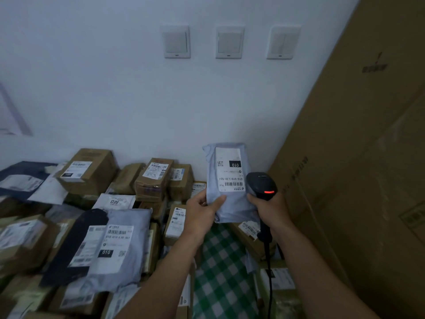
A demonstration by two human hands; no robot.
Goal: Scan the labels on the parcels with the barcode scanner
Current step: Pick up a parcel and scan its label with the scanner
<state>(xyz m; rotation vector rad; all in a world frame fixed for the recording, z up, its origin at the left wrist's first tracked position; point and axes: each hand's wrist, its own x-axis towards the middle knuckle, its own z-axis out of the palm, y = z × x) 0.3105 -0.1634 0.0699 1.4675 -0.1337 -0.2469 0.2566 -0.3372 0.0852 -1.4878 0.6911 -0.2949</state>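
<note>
My left hand (202,211) holds a grey plastic mailer parcel (230,203) upright by its lower left edge. Its white shipping label (230,171) faces me upside down, with "010" and a barcode on it. My right hand (270,209) grips a black corded barcode scanner (261,184) right beside the parcel's lower right edge. A red light glows on the scanner head. The scanner cable (269,272) hangs down along my right forearm.
Many labelled cardboard boxes (154,178) and grey mailers (115,247) are piled on the left and centre against a white wall. A green checked cloth (220,268) shows between them. A tall cardboard carton (358,171) leans at the right. Wall switches (228,42) sit above.
</note>
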